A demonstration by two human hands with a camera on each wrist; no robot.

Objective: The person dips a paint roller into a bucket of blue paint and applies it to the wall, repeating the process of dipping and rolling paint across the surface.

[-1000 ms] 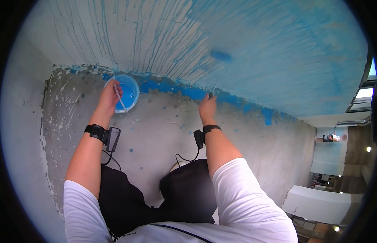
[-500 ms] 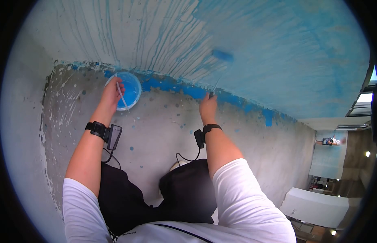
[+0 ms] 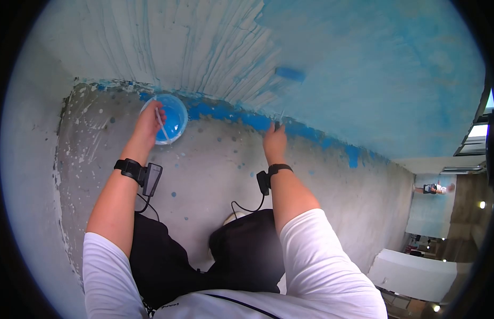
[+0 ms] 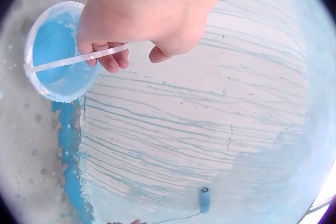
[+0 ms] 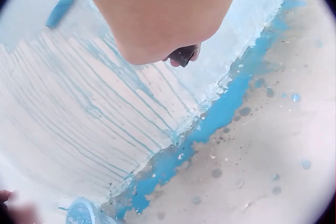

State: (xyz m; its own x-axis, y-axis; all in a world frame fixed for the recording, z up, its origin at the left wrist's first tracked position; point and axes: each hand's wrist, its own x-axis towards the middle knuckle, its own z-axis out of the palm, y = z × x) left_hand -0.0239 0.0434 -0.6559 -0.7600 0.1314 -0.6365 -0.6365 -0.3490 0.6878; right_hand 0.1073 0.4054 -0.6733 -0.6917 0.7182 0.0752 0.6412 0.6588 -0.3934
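Blue roller (image 3: 290,74), bucket (image 4: 79,81) (in separate hands (image 3: 275,141))

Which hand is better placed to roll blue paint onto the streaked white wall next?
Probably the right hand: it grips the dark handle of the blue cylindrical roller. The left hand holds the thin handle of the round white plastic bucket.

The grey floor (image 3: 204,175) carries a strip of blue paint (image 3: 241,118) and scattered darker spots (image 3: 173,194).

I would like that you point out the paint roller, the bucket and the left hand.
Paint roller (image 4: 205,201): left wrist view, on its blue cover.
Bucket (image 4: 49,95): left wrist view, on its rim.
Left hand (image 3: 148,120): head view, on its back.
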